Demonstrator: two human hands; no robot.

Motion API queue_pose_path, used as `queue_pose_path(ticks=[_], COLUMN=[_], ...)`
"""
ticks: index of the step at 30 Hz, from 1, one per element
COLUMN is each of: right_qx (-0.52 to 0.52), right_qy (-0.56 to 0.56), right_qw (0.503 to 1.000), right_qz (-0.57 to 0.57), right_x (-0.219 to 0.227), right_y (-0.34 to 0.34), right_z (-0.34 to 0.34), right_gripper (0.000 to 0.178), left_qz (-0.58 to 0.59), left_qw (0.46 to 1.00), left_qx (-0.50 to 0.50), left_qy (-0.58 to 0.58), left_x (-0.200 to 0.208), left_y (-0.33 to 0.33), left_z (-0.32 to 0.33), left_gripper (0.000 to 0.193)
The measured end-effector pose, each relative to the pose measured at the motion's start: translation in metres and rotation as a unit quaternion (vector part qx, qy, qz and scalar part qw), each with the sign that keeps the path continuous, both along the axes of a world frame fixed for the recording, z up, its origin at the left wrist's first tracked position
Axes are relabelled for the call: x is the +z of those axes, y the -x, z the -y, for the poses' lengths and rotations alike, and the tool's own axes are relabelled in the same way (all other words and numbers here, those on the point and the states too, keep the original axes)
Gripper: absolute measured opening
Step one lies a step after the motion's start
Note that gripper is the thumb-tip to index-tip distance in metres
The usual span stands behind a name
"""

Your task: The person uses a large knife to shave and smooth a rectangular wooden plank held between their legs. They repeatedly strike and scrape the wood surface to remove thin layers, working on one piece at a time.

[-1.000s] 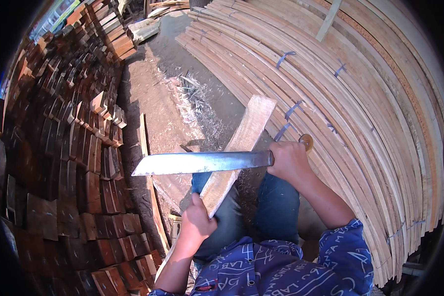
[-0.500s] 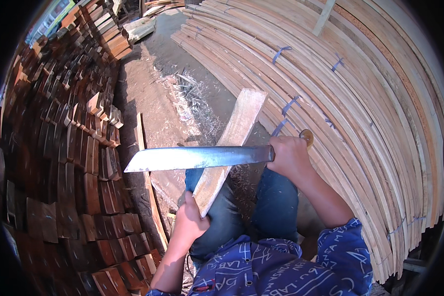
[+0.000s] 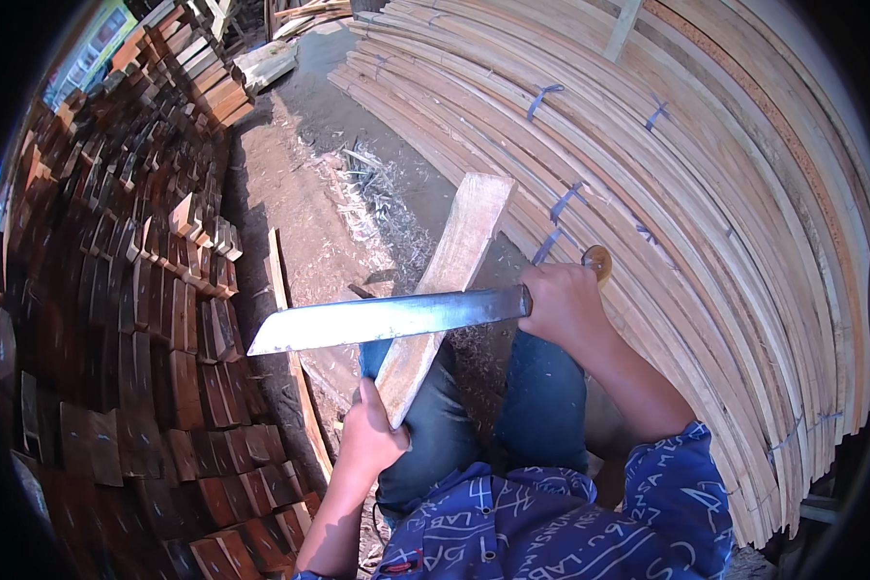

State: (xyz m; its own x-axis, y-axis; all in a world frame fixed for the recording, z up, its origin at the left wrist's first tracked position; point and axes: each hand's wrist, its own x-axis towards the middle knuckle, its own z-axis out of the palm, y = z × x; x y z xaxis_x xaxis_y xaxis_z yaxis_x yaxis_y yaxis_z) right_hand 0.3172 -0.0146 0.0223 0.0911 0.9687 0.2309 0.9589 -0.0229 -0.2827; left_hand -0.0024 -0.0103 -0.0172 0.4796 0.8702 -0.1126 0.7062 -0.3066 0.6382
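Observation:
A short wooden board (image 3: 462,232) slants up and away from my lap. Its near end is gripped by my left hand (image 3: 373,431), with the thumb along the edge. Closed around the handle of a machete (image 3: 396,321), my right hand (image 3: 563,302) is to the right of the board. The long steel blade lies across the middle of the board and points left, its slanted tip well past the board's left edge. Whether the blade's edge touches the wood I cannot tell. The handle's round pale end (image 3: 597,263) shows beyond my fist.
Stacks of cut reddish-brown wood blocks (image 3: 116,387) fill the left side. Long strips tied in bundles (image 3: 638,242) lie along the right. Wood shavings (image 3: 387,208) litter the ground ahead. A thin strip of wood (image 3: 295,358) lies beside the left stacks.
The machete blade has tilted slightly, its tip now a little lower and nearer me. The board's far end has shifted slightly left. Both hands keep their grip.

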Motion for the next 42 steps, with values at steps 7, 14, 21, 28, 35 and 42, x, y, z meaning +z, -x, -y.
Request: queue_pose_path(ticks=[7,14,21,28,35,42], right_qx=[-0.135,-0.022,-0.291,-0.304,-0.346,-0.322], right_qy=[0.028,0.012,-0.031,0.083,0.115,0.164], right_qw=[0.990,0.999,0.956,0.928,0.861,0.882], right_qz=[-0.003,-0.021,-0.034,-0.200,-0.355,-0.303], right_x=[-0.009,-0.007,-0.009,-0.059,-0.117,-0.146], right_y=[-0.049,-0.011,-0.119,-0.075,-0.033,-0.036], right_z=[-0.001,-0.004,-0.014,0.023,0.049,0.066], right_gripper=[0.013,0.015,0.018,0.024,0.029,0.030], left_qz=[-0.064,-0.008,-0.058,-0.038,-0.018,-0.038], left_qw=[0.998,1.000,0.997,0.997,1.000,0.998], left_qx=[-0.007,-0.007,0.019,0.024,0.006,0.022], left_qy=[0.010,-0.009,0.056,0.065,0.018,0.047], left_x=[0.015,-0.003,0.012,0.010,0.005,0.010], left_y=[-0.010,0.000,-0.004,-0.006,-0.004,0.000], left_z=[-0.006,-0.004,-0.010,-0.007,-0.007,0.008], left_gripper=[0.045,0.047,0.054,0.056,0.043,0.040])
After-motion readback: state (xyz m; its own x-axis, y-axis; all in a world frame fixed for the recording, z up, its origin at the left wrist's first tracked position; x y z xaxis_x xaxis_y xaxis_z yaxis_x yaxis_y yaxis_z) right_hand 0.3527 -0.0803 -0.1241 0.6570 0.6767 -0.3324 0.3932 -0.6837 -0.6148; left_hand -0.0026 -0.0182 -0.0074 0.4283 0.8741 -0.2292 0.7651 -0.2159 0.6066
